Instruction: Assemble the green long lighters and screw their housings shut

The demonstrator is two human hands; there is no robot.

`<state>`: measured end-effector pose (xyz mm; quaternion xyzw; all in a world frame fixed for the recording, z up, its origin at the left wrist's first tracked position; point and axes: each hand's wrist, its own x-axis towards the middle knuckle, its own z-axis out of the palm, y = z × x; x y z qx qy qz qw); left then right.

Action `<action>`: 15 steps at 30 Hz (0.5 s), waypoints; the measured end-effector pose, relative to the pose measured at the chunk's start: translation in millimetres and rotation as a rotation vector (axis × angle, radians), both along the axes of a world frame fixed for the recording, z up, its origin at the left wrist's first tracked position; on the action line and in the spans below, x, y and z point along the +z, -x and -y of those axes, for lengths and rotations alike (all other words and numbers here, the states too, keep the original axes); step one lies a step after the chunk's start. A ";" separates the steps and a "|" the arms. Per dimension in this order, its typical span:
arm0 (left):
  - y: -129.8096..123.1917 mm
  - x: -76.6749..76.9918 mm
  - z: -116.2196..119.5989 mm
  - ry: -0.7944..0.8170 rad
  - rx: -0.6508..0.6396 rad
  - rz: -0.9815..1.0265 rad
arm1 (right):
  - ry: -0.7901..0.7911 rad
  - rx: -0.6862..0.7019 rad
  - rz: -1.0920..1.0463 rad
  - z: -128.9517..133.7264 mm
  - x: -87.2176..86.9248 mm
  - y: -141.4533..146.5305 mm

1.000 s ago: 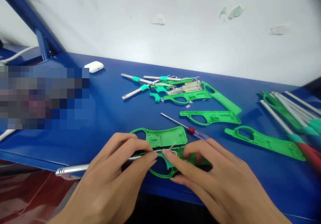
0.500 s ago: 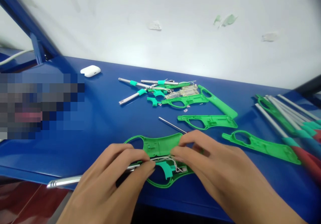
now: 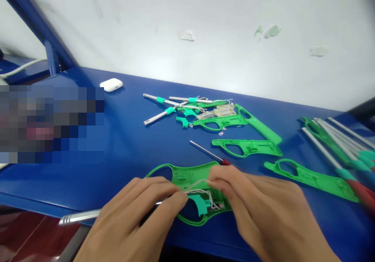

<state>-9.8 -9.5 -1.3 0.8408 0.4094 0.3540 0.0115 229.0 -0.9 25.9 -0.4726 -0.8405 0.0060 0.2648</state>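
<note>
My left hand [image 3: 137, 211] is closed around the front end of a partly assembled green lighter, where its silver metal tube [image 3: 79, 217] runs out to the left. The lighter's lower half-shell [image 3: 195, 222] faces up, with a teal trigger [image 3: 201, 204] and thin white wires [image 3: 211, 196] in it. Between finger and thumb, my right hand [image 3: 252, 203] pinches one white wire, raised in a loop above the shell. Just behind lies another green half-shell [image 3: 195, 173], its inside up and partly covered by my hands. My fingers hide the tube's inner end.
Beyond my right hand lies a screwdriver [image 3: 206, 150]. Green half-shells [image 3: 249, 148], silver tubes [image 3: 158, 118], a teal trigger [image 3: 182, 122] and clear plastic parts [image 3: 224, 110] are farther back. Several long rods [image 3: 322, 146] lie at right, a white case [image 3: 111, 85] at back left.
My right hand has drawn a white wire upward from the shell into a raised loop. My left hand keeps its hold. The whole view has shifted slightly.
</note>
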 end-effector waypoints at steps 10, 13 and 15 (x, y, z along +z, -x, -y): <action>10.6 -3.8 -7.7 0.050 -0.089 -0.064 | -0.059 -0.035 0.044 0.9 -4.3 -1.9; 8.9 -2.5 -10.5 0.084 -0.098 -0.056 | -0.119 -0.067 0.054 4.2 -5.2 -5.5; 7.4 -0.3 -12.7 0.090 -0.101 -0.055 | -0.142 -0.088 0.080 5.5 -4.7 -5.9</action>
